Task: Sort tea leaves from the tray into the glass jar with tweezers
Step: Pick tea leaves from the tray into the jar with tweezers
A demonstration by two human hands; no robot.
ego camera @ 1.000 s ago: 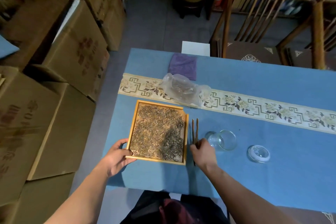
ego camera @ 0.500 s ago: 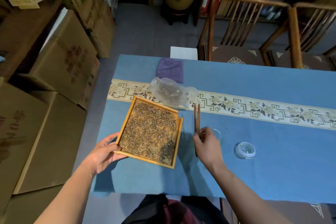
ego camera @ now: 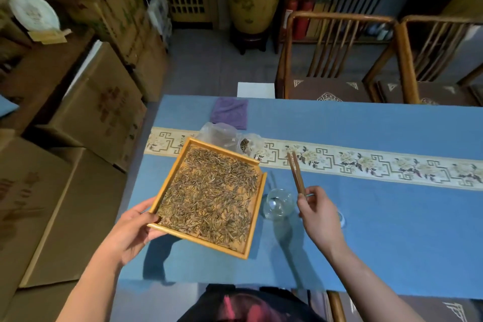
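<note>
Left hand [ego camera: 130, 230] gripping tray [ego camera: 167, 185] corner; right hand [ego camera: 317, 214] pinching tweezers [ego camera: 295, 174], jar [ego camera: 278, 202] between.

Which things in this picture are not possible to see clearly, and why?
- Jar lid, head view: mostly hidden behind the right hand.
- Tweezers: the held end is covered by the fingers.
- Glass jar: too clear and small to tell if it holds leaves.
- Plastic bag: its near edge is hidden by the tray.
</note>
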